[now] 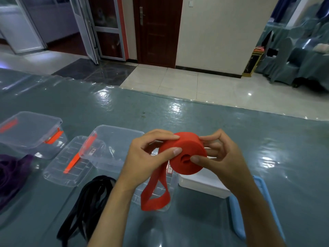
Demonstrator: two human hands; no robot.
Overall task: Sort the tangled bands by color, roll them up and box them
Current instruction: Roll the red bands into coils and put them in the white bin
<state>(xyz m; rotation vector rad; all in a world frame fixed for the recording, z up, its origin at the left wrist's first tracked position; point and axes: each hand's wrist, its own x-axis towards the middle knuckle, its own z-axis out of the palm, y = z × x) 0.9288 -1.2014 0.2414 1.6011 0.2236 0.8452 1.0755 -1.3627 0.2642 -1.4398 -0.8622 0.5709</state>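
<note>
You hold the red band (187, 154) above the counter (249, 131) in both hands, most of it already wound into a thick coil. Your right hand (219, 157) grips the coil, thumb pressed on its near face beside the centre hole and fingers curled behind it. Your left hand (147, 157) pinches the coil's left edge, where the loose tail (154, 196) leaves and hangs down in a loop over a clear box (114, 139).

The main risk, as I judge it, is the coil springing loose. If your right thumb eases off the face, the inner turns could slip sideways and the roll may telescope or unwind. The hanging tail is folded on itself, so winding it in without flattening it would probably leave a lump and a slack outer layer.

Mind the tail as well: it dangles close to the box, and a quick pull might catch the rim and drag the box.

The black bands (85, 207) lie just left of your left forearm, and the purple bands (10, 175) sit at the far left; keep the red tail out of both piles, or you may tangle the colours again.
</note>
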